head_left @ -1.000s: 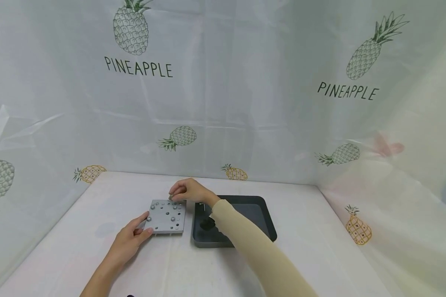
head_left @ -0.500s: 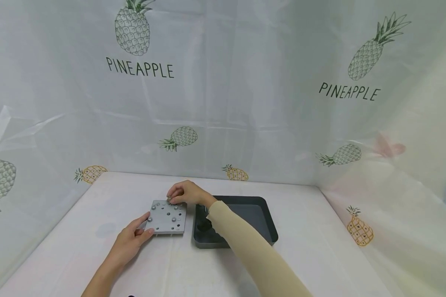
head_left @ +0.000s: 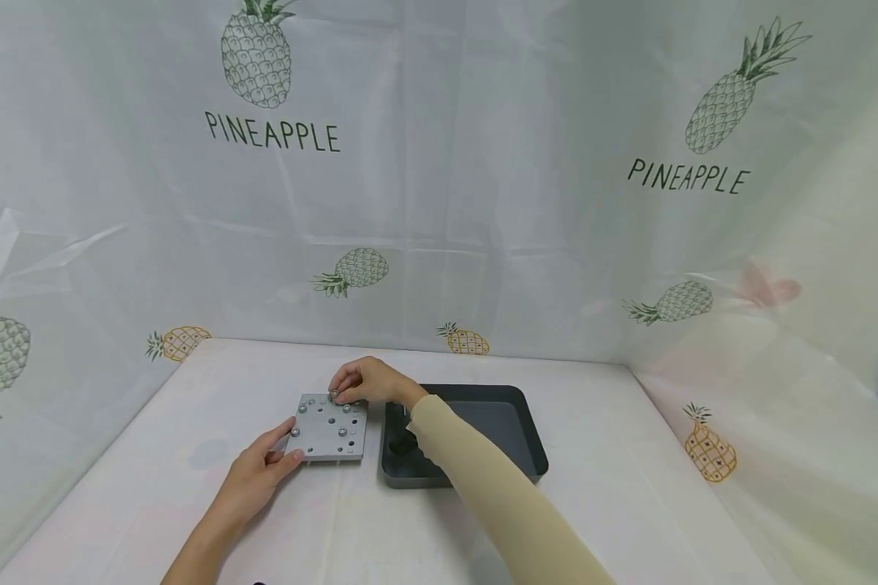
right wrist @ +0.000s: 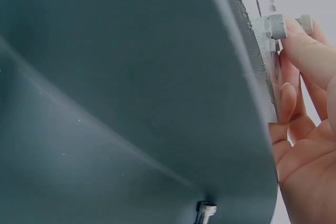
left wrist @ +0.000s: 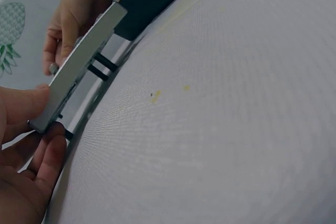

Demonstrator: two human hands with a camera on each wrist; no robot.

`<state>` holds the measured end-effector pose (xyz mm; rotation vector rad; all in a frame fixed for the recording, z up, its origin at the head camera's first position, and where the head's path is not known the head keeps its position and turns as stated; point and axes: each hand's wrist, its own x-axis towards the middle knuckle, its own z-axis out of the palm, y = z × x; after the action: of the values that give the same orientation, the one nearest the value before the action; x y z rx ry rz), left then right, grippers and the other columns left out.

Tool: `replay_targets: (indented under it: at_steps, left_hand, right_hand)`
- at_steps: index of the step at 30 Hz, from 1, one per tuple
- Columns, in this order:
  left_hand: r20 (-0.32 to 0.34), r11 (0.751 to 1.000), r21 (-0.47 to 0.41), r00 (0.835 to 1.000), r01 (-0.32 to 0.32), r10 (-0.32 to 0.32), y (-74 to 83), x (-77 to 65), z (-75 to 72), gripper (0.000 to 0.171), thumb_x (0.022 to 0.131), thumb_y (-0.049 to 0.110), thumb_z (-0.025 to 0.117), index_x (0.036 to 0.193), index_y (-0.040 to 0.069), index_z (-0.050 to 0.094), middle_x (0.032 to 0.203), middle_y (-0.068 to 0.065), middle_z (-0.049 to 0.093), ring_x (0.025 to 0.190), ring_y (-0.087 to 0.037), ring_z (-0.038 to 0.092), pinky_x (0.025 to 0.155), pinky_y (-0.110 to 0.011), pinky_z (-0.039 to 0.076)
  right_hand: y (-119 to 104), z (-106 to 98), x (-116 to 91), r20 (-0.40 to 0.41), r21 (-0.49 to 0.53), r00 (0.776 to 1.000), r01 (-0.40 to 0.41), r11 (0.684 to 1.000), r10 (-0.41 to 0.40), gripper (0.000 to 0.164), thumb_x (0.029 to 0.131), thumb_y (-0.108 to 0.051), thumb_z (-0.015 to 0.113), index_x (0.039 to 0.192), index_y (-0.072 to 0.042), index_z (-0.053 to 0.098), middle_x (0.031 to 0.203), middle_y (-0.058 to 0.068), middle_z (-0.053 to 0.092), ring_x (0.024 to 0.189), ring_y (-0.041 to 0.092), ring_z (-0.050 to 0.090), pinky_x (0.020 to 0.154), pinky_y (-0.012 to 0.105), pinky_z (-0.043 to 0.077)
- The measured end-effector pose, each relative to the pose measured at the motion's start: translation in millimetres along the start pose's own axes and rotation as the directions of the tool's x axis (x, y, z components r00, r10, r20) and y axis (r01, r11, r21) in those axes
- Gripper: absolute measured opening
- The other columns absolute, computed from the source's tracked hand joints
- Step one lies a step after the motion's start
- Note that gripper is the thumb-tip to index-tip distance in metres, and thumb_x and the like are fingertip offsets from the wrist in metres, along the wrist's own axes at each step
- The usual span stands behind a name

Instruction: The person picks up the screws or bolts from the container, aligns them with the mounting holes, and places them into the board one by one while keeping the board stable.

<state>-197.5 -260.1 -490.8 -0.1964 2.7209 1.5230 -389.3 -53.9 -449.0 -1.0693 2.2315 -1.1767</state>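
A silver metal plate with holes and several socket-head bolts standing in it is raised over the table on short legs, which show in the left wrist view. My left hand grips its near left corner, thumb on the upper side and fingers beneath. Over the plate's far edge, my right hand pinches a bolt between thumb and fingertips. Its head shows past the thumb; whether its lower end sits in a hole is hidden. Close by the right thumb, another bolt stands in the plate.
Just right of the plate is a dark grey tray, partly under the right forearm. Inside it lies a bolt. A white cloth covers the table, and a pineapple-print curtain hangs behind.
The right hand has moved slightly down and left with the bolt, closer to the plate, then stayed nearly still. The left hand keeps its hold on the plate.
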Motion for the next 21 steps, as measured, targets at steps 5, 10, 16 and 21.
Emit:
replay_targets:
  at_steps: [5, 10, 16, 21]
  left_hand:
    - [-0.004, 1.000, 0.004, 1.000, -0.004, 0.004, 1.0, -0.6, 0.2, 0.075, 0.104, 0.038, 0.070, 0.167, 0.014, 0.036, 0.145, -0.020, 0.057, 0.115, -0.028, 0.054, 0.097, -0.044, 0.045]
    - [-0.007, 1.000, 0.010, 1.000, -0.010, 0.011, 1.6, -0.8, 0.6, 0.075, 0.104, 0.037, 0.070, 0.167, 0.013, 0.036, 0.142, -0.019, 0.059, 0.113, -0.027, 0.055, 0.095, -0.042, 0.045]
    - [-0.001, 1.000, 0.002, 1.000, -0.007, 0.007, 1.8, -0.6, 1.0, 0.075, 0.104, 0.039, 0.069, 0.167, 0.014, 0.035, 0.145, -0.019, 0.056, 0.114, -0.027, 0.053, 0.095, -0.041, 0.043]
    - [0.001, 1.000, -0.001, 1.000, 0.001, -0.001, 0.5, -0.7, 1.0, 0.076, 0.105, 0.039, 0.069, 0.167, 0.014, 0.034, 0.152, -0.022, 0.052, 0.118, -0.029, 0.053, 0.099, -0.046, 0.043]
  right_hand:
    - [0.8, 0.1, 0.6, 0.003, -0.002, 1.000, 0.009, 1.000, -0.009, 0.016, 0.094, -0.005, 0.080, 0.110, -0.009, 0.079, 0.098, -0.002, 0.079, 0.088, 0.006, 0.070, 0.084, 0.020, 0.054]
    - [2.1, 0.4, 1.1, 0.004, -0.017, 1.000, 0.017, 1.000, -0.017, 0.016, 0.094, -0.005, 0.080, 0.110, -0.009, 0.078, 0.097, -0.002, 0.078, 0.087, 0.005, 0.069, 0.083, 0.020, 0.054]
    - [0.5, -0.9, -0.8, 0.010, -0.050, 1.000, 0.008, 0.999, -0.007, 0.016, 0.094, -0.007, 0.080, 0.110, -0.009, 0.079, 0.097, -0.001, 0.078, 0.086, 0.004, 0.069, 0.082, 0.018, 0.054]
    - [-1.2, -2.5, -2.8, 0.016, -0.074, 1.000, 0.013, 0.997, -0.012, 0.017, 0.095, -0.006, 0.080, 0.111, -0.008, 0.079, 0.098, 0.000, 0.079, 0.085, 0.003, 0.069, 0.082, 0.018, 0.055]
